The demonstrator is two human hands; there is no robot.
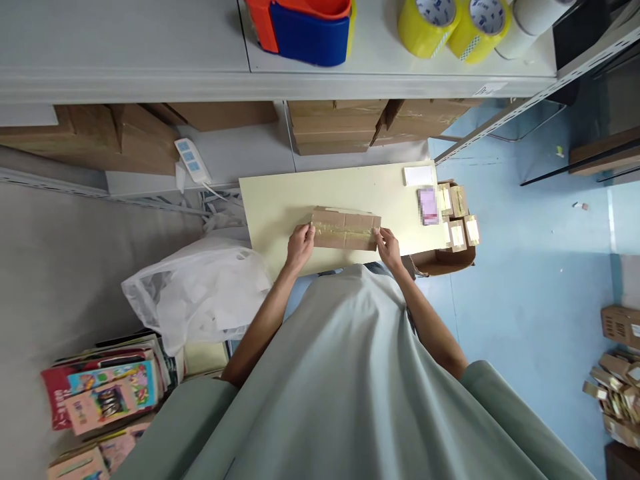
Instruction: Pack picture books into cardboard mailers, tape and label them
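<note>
Between my two hands is a flat brown cardboard box [346, 230], with a shiny strip of tape running along its middle. My left hand [301, 244] grips its left end, thumb on top and fingers curled under. At the right end my right hand [387, 245] pinches the edge in the same way. The box is over the pale yellow tabletop [280, 200]; I cannot tell whether it touches it. Further right on the tabletop lie a white label stack [419, 176] and a pink-purple printed item [429, 206].
An open carton [440, 261] of small labelled boxes adjoins the table's right end. A white plastic bag [205, 287] and stacked books [110, 393] are at left. The shelf above holds yellow tape rolls [427, 30] and a red-blue tape dispenser [310, 33]. A power strip [193, 161] lies behind.
</note>
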